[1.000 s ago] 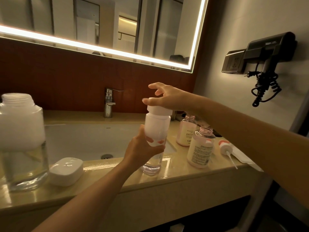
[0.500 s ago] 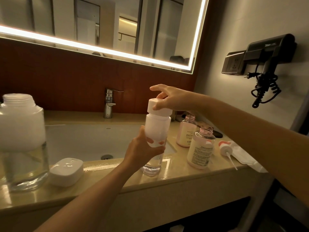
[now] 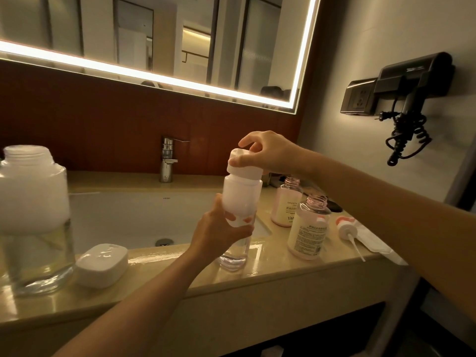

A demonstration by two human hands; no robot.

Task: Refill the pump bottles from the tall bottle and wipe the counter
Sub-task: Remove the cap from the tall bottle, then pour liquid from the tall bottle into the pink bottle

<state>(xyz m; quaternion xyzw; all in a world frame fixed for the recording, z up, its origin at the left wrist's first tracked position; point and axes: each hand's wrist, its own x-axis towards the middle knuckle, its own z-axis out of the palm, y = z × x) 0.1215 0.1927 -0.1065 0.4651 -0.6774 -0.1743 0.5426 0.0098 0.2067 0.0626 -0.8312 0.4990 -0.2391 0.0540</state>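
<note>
Tall bottle [image 3: 240, 199] upright on counter [image 3: 283, 271], near front edge, right of sink [image 3: 128, 217]. Left hand [image 3: 219, 233] grips its middle, fingers [image 3: 239, 231] wrapped round. Right hand [image 3: 273, 153] above, fingers [image 3: 248, 144] pinching white cap [image 3: 244, 170] on bottle top. Far pump bottle [image 3: 286, 204] and near pump bottle [image 3: 307, 233], necks open, stand just right. Pump [image 3: 346, 229] lies beside them.

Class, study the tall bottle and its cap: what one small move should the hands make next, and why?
Probably lift the cap clear and set it aside. The right hand pinches it, tilted on the tall bottle, which the left hand grips; both pump bottles stand open beside it, awaiting a refill.
</note>
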